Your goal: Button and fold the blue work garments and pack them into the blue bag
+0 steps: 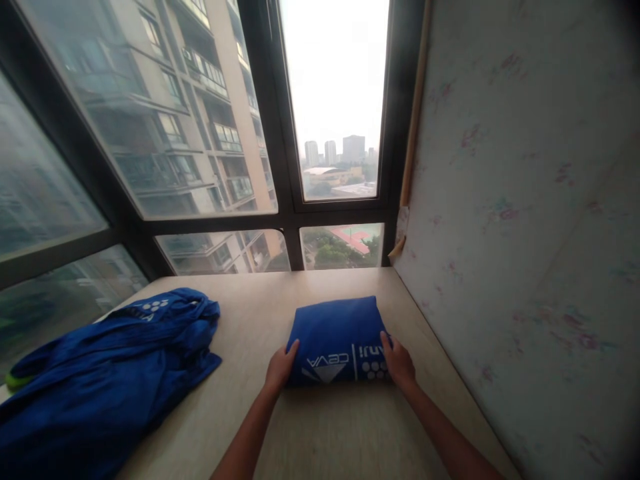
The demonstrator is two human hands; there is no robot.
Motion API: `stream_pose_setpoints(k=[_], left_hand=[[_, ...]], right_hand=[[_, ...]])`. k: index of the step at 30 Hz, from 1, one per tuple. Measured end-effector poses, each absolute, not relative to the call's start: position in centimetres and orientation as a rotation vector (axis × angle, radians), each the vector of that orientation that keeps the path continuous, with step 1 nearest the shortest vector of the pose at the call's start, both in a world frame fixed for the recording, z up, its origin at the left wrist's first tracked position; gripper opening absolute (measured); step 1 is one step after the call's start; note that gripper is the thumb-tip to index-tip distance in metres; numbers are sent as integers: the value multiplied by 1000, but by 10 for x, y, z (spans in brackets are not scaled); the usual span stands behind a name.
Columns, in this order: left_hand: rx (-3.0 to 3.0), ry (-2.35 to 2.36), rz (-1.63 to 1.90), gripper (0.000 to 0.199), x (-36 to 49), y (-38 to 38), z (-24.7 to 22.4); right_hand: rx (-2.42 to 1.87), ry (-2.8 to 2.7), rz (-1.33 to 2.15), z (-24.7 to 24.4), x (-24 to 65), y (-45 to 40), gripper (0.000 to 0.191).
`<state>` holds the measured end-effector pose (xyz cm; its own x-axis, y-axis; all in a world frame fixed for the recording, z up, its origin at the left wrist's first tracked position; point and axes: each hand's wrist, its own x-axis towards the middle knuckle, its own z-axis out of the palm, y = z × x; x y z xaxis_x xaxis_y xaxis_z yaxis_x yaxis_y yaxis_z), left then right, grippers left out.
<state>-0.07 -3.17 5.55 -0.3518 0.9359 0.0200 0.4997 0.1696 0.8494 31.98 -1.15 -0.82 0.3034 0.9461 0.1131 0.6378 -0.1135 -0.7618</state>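
A blue garment folded into a compact block [335, 330] lies on the pale wooden surface [250, 320], with white lettering and a logo upside down along its near edge. My left hand [282, 365] grips its left side, thumb on top and the other fingers hidden beneath or behind the edge. On the right side, my right hand [399, 360] holds the cloth the same way, thumb on top. Farther left, a second blue garment [120, 373] lies loose and crumpled, with white print near its top; neither hand touches it.
Dark-framed windows [287, 133] border the far and left sides of the surface. A wall with floral wallpaper [510, 267] rises along the right edge. Something yellow-green [19, 381] shows at the loose garment's far left end.
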Motion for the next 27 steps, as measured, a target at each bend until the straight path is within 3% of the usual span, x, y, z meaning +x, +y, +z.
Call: stream_pose_setpoints(k=[10,15,20,23,27], left_hand=[[1293,1718,1092,52,-2,-40,39],[1313,1971,1052,59,4,-53,28],[1361,2198,767,52,12,-70,21],[1450,2251,619,51,6,-71,25],[1641,2136,833,53,-11,-69,20]], right_hand=[[-1789,-1458,494,-18,328,-19,60],[-1897,-1410,389,-16,324,-37,62],[-2098,-1509,329,-16,322,-49,53],[-2007,-1544,195,-10,323,-52,47],[-1699,-1699,-5,5,307,-65,47]])
